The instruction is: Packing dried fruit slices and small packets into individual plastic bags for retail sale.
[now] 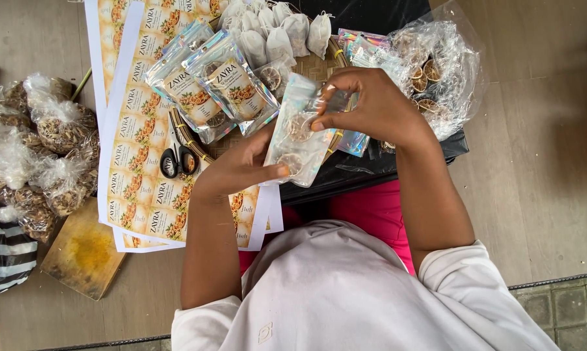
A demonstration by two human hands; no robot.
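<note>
Clear plastic pouch [298,140] with dried citrus slices sits pinched between both hands; right hand [365,104] grips its top edge, left hand [241,166] clasps its lower side; its long axis runs upright, above the woven tray [326,65]; scissors [178,159] lie left.

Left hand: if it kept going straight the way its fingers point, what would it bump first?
Probably the right hand. The left hand points up-right along the clear pouch both hands hold; depth is hard to judge.
</note>
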